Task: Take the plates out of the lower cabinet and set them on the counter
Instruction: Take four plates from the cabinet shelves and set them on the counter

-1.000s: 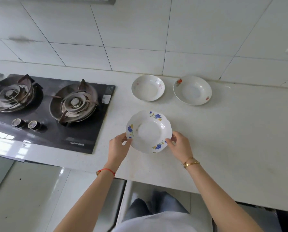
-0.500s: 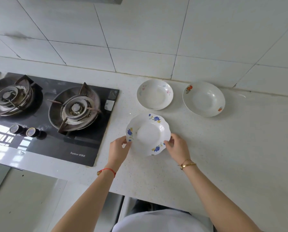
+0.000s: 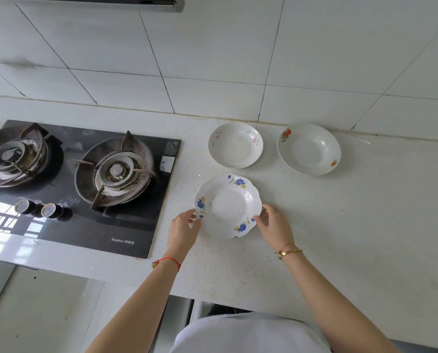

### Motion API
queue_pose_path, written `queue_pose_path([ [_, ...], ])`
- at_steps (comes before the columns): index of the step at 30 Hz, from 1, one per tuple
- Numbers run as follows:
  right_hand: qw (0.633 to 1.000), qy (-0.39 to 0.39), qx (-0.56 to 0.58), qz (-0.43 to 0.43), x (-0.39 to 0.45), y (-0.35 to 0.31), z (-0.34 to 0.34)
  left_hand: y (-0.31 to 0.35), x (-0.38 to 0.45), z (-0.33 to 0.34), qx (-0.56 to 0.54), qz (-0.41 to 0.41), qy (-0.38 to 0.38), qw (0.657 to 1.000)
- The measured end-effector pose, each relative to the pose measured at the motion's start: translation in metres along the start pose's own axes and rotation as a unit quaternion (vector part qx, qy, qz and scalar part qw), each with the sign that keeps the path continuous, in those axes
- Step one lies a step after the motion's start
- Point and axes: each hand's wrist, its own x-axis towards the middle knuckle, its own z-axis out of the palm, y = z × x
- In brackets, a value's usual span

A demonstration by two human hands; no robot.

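Both hands, the left hand [image 3: 184,229] and right hand [image 3: 274,225], are pinching the blue-flowered plate [image 3: 228,206] by its rim at eight and four o'clock, lowering it onto the counter [image 3: 340,225]; next, probably, letting go.

A black glass gas hob [image 3: 67,189] is set into the left part of the scene, with two burners: the left burner [image 3: 14,159] is cut by the frame edge, the right burner [image 3: 116,171] sits near the hob's right edge, each under a dark, worn pan support. Two round control knobs [image 3: 38,209] stand side by side at the hob's front left, and a window reflection shows on the glass beside them. White lettering [image 3: 122,241] runs along the front edge, seemingly a brand name. Large pale wall tiles [image 3: 212,54] rise behind, one smudged at the left [image 3: 21,63]. The underside of an extractor hood [image 3: 136,2] edges the top.
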Motion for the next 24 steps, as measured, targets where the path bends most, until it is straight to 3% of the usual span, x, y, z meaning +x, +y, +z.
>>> queue_pose_path([
  [3,0.999,0.020,-0.033,-0.004,-0.010,0.004,-0.010,0.002,-0.009,-0.008,0.053,0.033,0.038,0.997],
  [7,0.996,0.059,-0.061,-0.035,-0.029,0.007,-0.030,0.007,-0.029,-0.023,0.127,0.151,0.086,0.977],
  [13,0.983,0.142,-0.082,-0.077,-0.079,0.004,-0.061,0.011,-0.065,-0.043,0.139,0.285,0.147,0.937],
  [24,0.971,0.210,-0.094,-0.065,-0.206,0.017,-0.071,0.004,-0.145,-0.044,0.141,0.370,0.118,0.911],
])
